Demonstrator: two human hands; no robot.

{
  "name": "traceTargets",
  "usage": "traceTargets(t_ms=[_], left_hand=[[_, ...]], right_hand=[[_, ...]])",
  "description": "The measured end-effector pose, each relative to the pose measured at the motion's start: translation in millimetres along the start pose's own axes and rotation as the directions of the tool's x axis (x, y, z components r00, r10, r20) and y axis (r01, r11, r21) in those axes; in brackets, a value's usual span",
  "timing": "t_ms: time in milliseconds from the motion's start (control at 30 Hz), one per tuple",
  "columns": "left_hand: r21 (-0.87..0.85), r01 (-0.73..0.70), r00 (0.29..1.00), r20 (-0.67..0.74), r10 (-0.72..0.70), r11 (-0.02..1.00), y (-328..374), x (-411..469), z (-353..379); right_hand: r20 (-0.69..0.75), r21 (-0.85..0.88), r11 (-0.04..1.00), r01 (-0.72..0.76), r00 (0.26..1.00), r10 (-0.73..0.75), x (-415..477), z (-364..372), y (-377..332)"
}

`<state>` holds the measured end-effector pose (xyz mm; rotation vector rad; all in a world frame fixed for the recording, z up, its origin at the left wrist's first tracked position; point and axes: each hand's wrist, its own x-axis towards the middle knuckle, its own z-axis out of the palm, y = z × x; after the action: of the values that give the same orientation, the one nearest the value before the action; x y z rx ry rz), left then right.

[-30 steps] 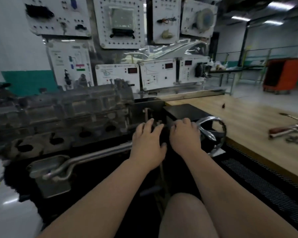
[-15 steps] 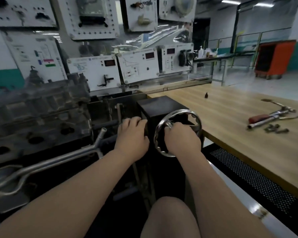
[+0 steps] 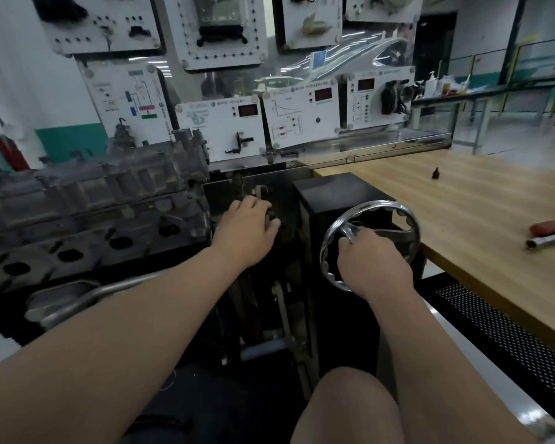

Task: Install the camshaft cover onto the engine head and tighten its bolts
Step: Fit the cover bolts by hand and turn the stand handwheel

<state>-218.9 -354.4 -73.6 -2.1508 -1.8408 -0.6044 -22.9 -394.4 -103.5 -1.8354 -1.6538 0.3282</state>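
Observation:
The grey engine head (image 3: 103, 203) lies on its stand at the left, its round ports facing me. A chrome handwheel (image 3: 370, 243) is mounted on a black box (image 3: 340, 193) at the stand's right end. My right hand (image 3: 372, 267) grips a spoke of the handwheel near its hub. My left hand (image 3: 247, 229) is curled around a dark lever or knob on the stand frame (image 3: 260, 193) between the engine head and the box. What it holds is mostly hidden by the fingers.
A wooden workbench (image 3: 462, 213) runs to the right with a red-handled tool (image 3: 550, 232) and a small dark bolt (image 3: 435, 173) on it. Instrument panels (image 3: 225, 123) stand behind the engine. A metal pipe and bracket (image 3: 77, 296) hang below the head. My knee (image 3: 346, 408) is at the bottom.
My right hand went from the black box onto the handwheel and now grips a spoke. My left hand shifted left onto the frame's lever. The view swung toward the right.

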Motion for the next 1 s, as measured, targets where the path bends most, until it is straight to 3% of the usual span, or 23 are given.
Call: traceTargets(t_ms=[100, 200, 333, 400, 433, 500, 633, 700, 733, 767, 800, 833, 933, 1000], left_hand=[[-0.079, -0.067, 0.992, -0.108, 0.058, 0.995, 29.9, 3.0, -2.8], [-0.188, -0.104, 0.987, -0.140, 0.078, 0.977, 55.8, 1.4, 5.2], [0.001, -0.102, 0.994, 0.028, 0.102, 0.995, 49.7, -4.2, 15.2], [0.077, -0.094, 0.995, 0.051, 0.090, 0.993, 35.2, -3.2, 12.5], [0.105, -0.091, 0.995, 0.052, 0.085, 0.990, 27.1, -2.3, 11.1], [0.109, -0.068, 0.997, 0.035, 0.064, 0.992, 11.8, -2.0, 7.6], [-0.029, -0.047, 0.999, 0.019, 0.047, 0.998, -2.4, -11.8, 5.9], [-0.264, 0.037, 0.999, 0.044, -0.026, 0.964, 12.7, -22.6, 8.2], [-0.415, 0.110, 0.992, 0.104, -0.073, 0.903, 26.0, -26.4, 7.4], [-0.543, 0.183, 0.979, 0.178, -0.101, 0.820, 41.3, -28.7, 7.9], [-0.611, 0.230, 0.967, 0.233, -0.107, 0.758, 56.1, -28.9, 8.8], [-0.632, 0.255, 0.957, 0.271, -0.100, 0.732, 68.2, -27.9, 8.0], [-0.599, 0.300, 0.925, 0.373, -0.073, 0.742, 87.6, -23.2, 4.6], [-0.598, 0.268, 0.936, 0.346, -0.058, 0.755, 95.9, -18.0, 6.5]], right_hand=[[0.129, -0.130, 0.991, -0.016, 0.991, 0.033, -23.6, 39.2, 20.5], [0.251, -0.018, 0.996, -0.092, 0.963, 0.094, -22.0, 60.3, 46.4], [0.196, -0.041, 0.992, -0.118, 0.973, 0.124, -14.2, 65.2, 46.7], [0.204, 0.028, 0.988, -0.150, 0.969, 0.141, -14.1, 68.8, 44.6], [0.241, 0.147, 0.964, -0.223, 0.953, 0.184, -10.0, 67.2, 44.3], [0.381, 0.421, 0.803, -0.423, 0.885, 0.267, -5.4, 58.9, 35.3], [0.575, 0.663, 0.433, -0.611, 0.785, 0.228, -17.6, 43.5, 9.7], [0.640, 0.750, 0.108, -0.653, 0.757, 0.134, -4.2, 13.8, 2.5], [0.674, 0.738, -0.113, -0.665, 0.735, 0.077, 7.6, -5.1, 0.7], [0.701, 0.693, -0.267, -0.669, 0.712, 0.034, 15.8, -24.3, 0.8], [0.717, 0.659, -0.326, -0.677, 0.698, 0.000, 20.2, -40.0, 0.9], [0.719, 0.663, -0.288, -0.692, 0.695, -0.015, 23.0, -48.1, 2.8], [0.689, 0.714, 0.129, -0.688, 0.724, 0.047, 26.0, -46.8, 9.2], [0.611, 0.723, 0.361, -0.589, 0.789, 0.064, 26.5, -39.6, 10.9]])
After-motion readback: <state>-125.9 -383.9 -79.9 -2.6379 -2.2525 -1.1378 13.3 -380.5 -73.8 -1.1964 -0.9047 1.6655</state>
